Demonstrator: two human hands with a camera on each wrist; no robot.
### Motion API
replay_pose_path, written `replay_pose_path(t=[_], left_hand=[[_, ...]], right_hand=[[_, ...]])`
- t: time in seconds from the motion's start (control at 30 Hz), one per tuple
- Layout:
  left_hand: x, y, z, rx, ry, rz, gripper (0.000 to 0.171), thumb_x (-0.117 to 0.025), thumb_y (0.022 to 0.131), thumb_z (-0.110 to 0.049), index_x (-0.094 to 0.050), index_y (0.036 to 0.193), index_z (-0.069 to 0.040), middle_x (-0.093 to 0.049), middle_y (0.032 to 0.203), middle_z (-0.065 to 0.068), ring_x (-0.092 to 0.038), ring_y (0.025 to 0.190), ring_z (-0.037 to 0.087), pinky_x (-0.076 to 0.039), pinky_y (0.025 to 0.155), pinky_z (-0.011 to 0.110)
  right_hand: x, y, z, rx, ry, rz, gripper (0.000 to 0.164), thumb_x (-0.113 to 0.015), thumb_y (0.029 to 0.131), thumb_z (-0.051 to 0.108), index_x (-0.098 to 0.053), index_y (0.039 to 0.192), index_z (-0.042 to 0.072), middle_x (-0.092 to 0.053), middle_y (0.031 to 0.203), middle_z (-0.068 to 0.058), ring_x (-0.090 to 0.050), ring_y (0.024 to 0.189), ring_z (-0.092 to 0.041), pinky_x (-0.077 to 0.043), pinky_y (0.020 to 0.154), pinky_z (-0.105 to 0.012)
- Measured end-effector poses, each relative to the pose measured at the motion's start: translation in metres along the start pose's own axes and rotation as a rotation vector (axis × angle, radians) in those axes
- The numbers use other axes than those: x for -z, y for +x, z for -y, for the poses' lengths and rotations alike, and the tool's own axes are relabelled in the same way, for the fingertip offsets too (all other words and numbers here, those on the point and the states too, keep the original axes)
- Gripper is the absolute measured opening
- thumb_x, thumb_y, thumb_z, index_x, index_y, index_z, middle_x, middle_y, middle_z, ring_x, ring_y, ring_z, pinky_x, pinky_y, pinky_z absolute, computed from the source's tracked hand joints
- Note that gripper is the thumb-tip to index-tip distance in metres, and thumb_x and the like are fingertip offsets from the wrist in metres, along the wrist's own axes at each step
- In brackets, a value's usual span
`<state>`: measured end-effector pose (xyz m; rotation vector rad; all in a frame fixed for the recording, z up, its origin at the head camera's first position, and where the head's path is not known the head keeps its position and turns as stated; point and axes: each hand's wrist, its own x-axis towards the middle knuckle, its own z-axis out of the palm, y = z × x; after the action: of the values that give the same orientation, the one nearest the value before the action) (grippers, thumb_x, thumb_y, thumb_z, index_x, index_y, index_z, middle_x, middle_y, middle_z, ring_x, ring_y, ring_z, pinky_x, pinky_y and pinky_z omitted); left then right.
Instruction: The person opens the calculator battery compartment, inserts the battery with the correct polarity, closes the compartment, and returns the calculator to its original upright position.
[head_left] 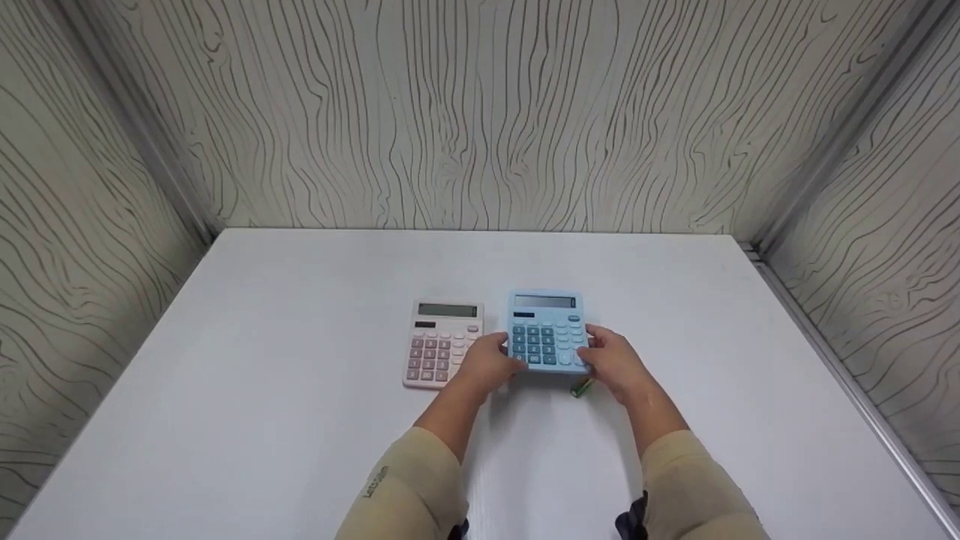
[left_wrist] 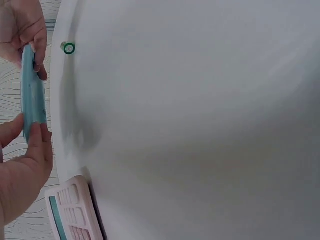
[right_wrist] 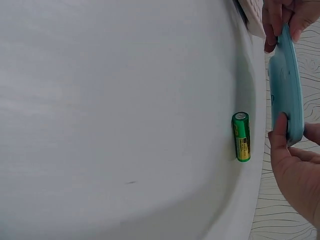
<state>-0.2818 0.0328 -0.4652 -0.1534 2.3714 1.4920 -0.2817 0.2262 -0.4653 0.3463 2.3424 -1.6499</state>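
Observation:
A blue calculator [head_left: 546, 330] is held up off the white table, its keys and screen facing the head camera. My left hand [head_left: 491, 362] grips its lower left edge, thumb on the front and fingers behind. At the lower right edge my right hand [head_left: 613, 363] pinches it the same way. Below, a green and yellow battery [right_wrist: 241, 137] lies on the table; in the head view the calculator and right hand partly cover it. The pink calculator [head_left: 431, 352] lies flat to the left, partly behind my left hand.
The white table [head_left: 262, 337] reaches back to a wood-grain patterned wall [head_left: 480, 112]. Similar panels stand at both sides, with grey metal posts [head_left: 142, 120] in the corners.

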Motion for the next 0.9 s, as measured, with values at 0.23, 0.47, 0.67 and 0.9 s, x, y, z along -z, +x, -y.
replay_pose_path(t=[0.23, 0.47, 0.67, 0.9], left_hand=[[-0.002, 0.005, 0.003, 0.020, 0.027, -0.014, 0.063, -0.068, 0.079, -0.016, -0.041, 0.135, -0.004, -0.051, 0.130, 0.012, -0.052, 0.114, 0.025, -0.044, 0.092, 0.037], [-0.008, 0.008, 0.008, 0.043, 0.059, -0.032, 0.060, -0.067, 0.079, -0.016, -0.044, 0.133, -0.005, -0.050, 0.131, 0.011, -0.047, 0.121, 0.027, -0.039, 0.098, 0.038], [-0.013, 0.009, 0.007, 0.038, 0.063, -0.076, 0.057, -0.065, 0.081, -0.012, -0.045, 0.133, -0.004, -0.049, 0.133, 0.010, -0.043, 0.124, 0.027, -0.035, 0.101, 0.039], [-0.017, 0.006, 0.001, -0.005, 0.192, -0.112, 0.046, -0.058, 0.085, -0.010, -0.047, 0.129, -0.001, -0.050, 0.130, 0.013, -0.043, 0.124, 0.027, -0.032, 0.103, 0.039]], right_hand=[[-0.006, 0.005, 0.000, -0.020, -0.099, -0.021, 0.052, -0.043, 0.095, 0.013, -0.026, 0.143, 0.004, -0.039, 0.135, -0.017, -0.045, 0.117, -0.025, -0.038, 0.098, -0.040], [-0.008, 0.009, -0.003, -0.052, -0.155, -0.043, 0.051, -0.045, 0.094, 0.014, -0.029, 0.142, 0.005, -0.042, 0.134, -0.017, -0.045, 0.118, -0.026, -0.038, 0.098, -0.040], [-0.008, 0.011, -0.001, -0.047, -0.208, -0.071, 0.049, -0.049, 0.092, 0.014, -0.035, 0.137, 0.001, -0.045, 0.130, -0.019, -0.048, 0.113, -0.027, -0.040, 0.095, -0.041], [-0.008, 0.009, 0.004, -0.051, -0.280, -0.101, 0.044, -0.050, 0.090, 0.015, -0.044, 0.129, -0.005, -0.046, 0.129, -0.022, -0.047, 0.115, -0.032, -0.039, 0.096, -0.044]])
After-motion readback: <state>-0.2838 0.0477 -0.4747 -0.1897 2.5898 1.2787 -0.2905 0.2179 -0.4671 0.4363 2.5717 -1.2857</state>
